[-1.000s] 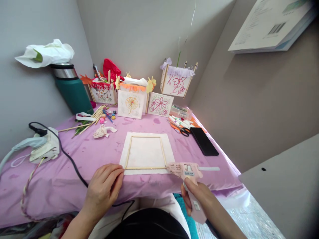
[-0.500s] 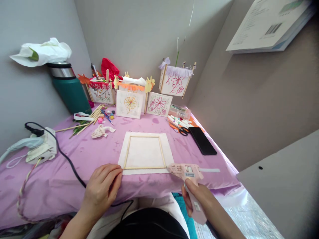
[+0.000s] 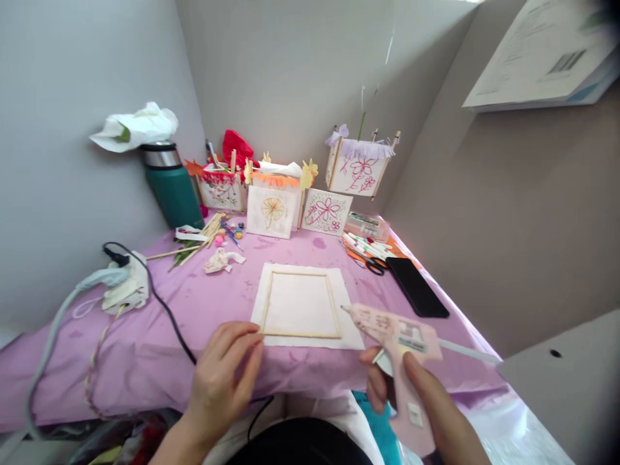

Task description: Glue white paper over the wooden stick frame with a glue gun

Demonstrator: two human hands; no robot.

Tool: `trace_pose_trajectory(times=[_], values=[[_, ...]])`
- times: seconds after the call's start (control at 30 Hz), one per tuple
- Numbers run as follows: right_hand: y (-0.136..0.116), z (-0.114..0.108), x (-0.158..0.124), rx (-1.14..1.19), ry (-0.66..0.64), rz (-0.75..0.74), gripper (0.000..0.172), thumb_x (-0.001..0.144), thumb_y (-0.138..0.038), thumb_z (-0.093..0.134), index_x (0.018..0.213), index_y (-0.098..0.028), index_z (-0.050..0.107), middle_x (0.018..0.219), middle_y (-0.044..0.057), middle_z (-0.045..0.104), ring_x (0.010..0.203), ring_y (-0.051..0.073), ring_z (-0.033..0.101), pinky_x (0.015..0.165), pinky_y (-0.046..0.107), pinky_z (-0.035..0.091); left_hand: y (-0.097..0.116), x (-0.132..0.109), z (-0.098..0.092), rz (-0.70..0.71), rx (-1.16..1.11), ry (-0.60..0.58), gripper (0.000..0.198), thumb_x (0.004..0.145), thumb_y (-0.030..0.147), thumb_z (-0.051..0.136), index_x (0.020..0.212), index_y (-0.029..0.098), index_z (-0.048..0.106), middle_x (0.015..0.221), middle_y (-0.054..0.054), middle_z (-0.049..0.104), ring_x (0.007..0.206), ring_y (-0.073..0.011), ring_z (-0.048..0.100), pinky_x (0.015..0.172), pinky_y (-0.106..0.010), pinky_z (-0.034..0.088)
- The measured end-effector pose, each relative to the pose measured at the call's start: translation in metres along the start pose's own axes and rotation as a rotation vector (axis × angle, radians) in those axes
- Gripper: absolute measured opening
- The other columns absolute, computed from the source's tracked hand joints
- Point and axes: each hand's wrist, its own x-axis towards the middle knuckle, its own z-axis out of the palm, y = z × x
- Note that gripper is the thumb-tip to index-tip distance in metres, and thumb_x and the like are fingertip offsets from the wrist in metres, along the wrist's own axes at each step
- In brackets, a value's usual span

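A white sheet (image 3: 303, 303) lies on the purple-covered table, with a square frame of thin wooden sticks (image 3: 300, 334) on it. My left hand (image 3: 220, 368) rests at the near left corner, its thumb and fingertips closed on the frame's stick. In my right hand (image 3: 431, 403) is a pink hot glue gun (image 3: 380, 323), gripped by its handle with fingers around the trigger. The nozzle points left, above the sheet's right side and apart from the sticks. A translucent glue stick (image 3: 469, 351) sticks out of the gun's back.
Scissors (image 3: 375, 265), markers (image 3: 365, 245) and a black phone (image 3: 416, 287) lie right. Decorated boxes and panels (image 3: 269, 212) stand behind. At left are a green bottle (image 3: 172, 194), loose sticks (image 3: 210, 232), crumpled tissue (image 3: 221, 259) and a power strip (image 3: 126, 284) with cables.
The glue gun has lifted off the frame's near right corner, tilting up and moving right. My left hand stays at the near left corner. The whole view has shifted slightly.
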Motion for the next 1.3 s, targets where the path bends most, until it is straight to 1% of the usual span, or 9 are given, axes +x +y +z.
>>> trace_pose_trajectory(times=[0.2, 0.37, 0.47, 0.63, 0.77, 0.9, 0.97, 1.1, 1.3], values=[[-0.021, 0.080, 0.047, -0.036, -0.065, -0.218, 0.059, 0.085, -0.069, 0.039, 0.108, -0.020, 0.062, 0.097, 0.010, 0.065, 0.085, 0.024, 0.061, 0.071, 0.032, 0.050, 0.069, 0.041, -0.006, -0.407, -0.618, -0.353, 0.029, 0.089, 0.033, 0.055, 0.116, 0.024, 0.053, 0.097, -0.005, 0.065, 0.080, -0.0167, 0.061, 0.069, -0.029, 0.052], [-0.033, 0.124, 0.086, 0.002, -0.301, -0.237, 0.064, 0.088, -0.069, 0.034, 0.108, -0.017, 0.063, 0.101, 0.009, 0.064, 0.090, 0.021, 0.061, 0.078, 0.031, 0.049, 0.044, 0.069, 0.000, -0.608, -0.602, -0.218, 0.038, 0.089, 0.047, 0.046, 0.114, 0.019, 0.051, 0.092, -0.006, 0.064, 0.070, -0.0166, 0.060, 0.055, -0.027, 0.047], [-0.031, 0.112, 0.094, -0.232, -0.275, -0.340, 0.055, 0.092, -0.063, 0.035, 0.109, -0.018, 0.062, 0.108, 0.009, 0.063, 0.095, 0.021, 0.058, 0.080, 0.032, 0.047, -0.003, 0.084, -0.008, -0.674, -0.283, -0.183, 0.038, 0.090, 0.048, 0.041, 0.106, 0.016, 0.053, 0.087, -0.007, 0.065, 0.068, -0.0183, 0.061, 0.054, -0.028, 0.044], [-0.018, 0.055, 0.088, -0.568, -0.087, -0.445, 0.035, 0.092, -0.049, 0.046, 0.096, -0.020, 0.065, 0.100, 0.006, 0.064, 0.092, 0.020, 0.059, 0.079, 0.031, 0.044, -0.085, 0.091, -0.027, -0.705, 0.533, -0.282, 0.031, 0.090, 0.041, 0.040, 0.094, 0.015, 0.057, 0.082, -0.011, 0.067, 0.075, -0.0262, 0.065, 0.057, -0.031, 0.043], [-0.004, 0.006, 0.083, -0.789, -0.011, -0.503, 0.027, 0.092, -0.042, 0.049, 0.087, -0.020, 0.064, 0.093, 0.007, 0.064, 0.082, 0.020, 0.059, 0.067, 0.030, 0.045, -0.113, 0.082, -0.035, -0.686, 0.637, -0.316, 0.032, 0.088, 0.041, 0.046, 0.090, 0.013, 0.061, 0.085, -0.017, 0.066, 0.076, -0.0310, 0.065, 0.058, -0.034, 0.044], [0.013, -0.029, 0.075, -0.989, 0.057, -0.730, 0.015, 0.092, -0.031, 0.052, 0.087, -0.021, 0.062, 0.096, 0.008, 0.063, 0.088, 0.021, 0.059, 0.077, 0.034, 0.046, -0.092, 0.070, -0.035, -0.437, 0.870, -0.109, 0.044, 0.090, 0.049, 0.044, 0.101, 0.010, 0.061, 0.102, -0.021, 0.061, 0.075, -0.0312, 0.063, 0.054, -0.035, 0.042], [0.020, -0.037, 0.070, -1.070, 0.063, -0.854, 0.012, 0.091, -0.026, 0.052, 0.087, -0.021, 0.062, 0.096, 0.009, 0.062, 0.090, 0.022, 0.058, 0.079, 0.036, 0.046, -0.068, 0.062, -0.031, -0.215, 0.750, -0.015, 0.030, 0.091, 0.040, 0.047, 0.100, 0.015, 0.061, 0.100, -0.013, 0.062, 0.080, -0.0255, 0.062, 0.061, -0.033, 0.044], [0.025, -0.030, 0.062, -1.194, 0.033, -1.006, 0.010, 0.090, -0.020, 0.053, 0.090, -0.020, 0.063, 0.097, 0.009, 0.061, 0.089, 0.022, 0.056, 0.077, 0.037, 0.044, -0.016, 0.045, -0.011, 0.144, 0.287, -0.241, 0.011, 0.090, 0.020, 0.052, 0.093, 0.018, 0.062, 0.093, -0.007, 0.062, 0.088, -0.0202, 0.056, 0.078, -0.035, 0.045], [0.024, -0.003, 0.066, -1.293, 0.007, -1.081, 0.011, 0.090, -0.017, 0.053, 0.088, -0.020, 0.063, 0.100, 0.008, 0.063, 0.088, 0.021, 0.052, 0.079, 0.039, 0.039, 0.008, 0.035, 0.018, 0.155, 0.193, -0.426, 0.011, 0.084, 0.013, 0.057, 0.093, 0.018, 0.062, 0.094, -0.006, 0.062, 0.092, -0.0241, 0.051, 0.081, -0.042, 0.044]])
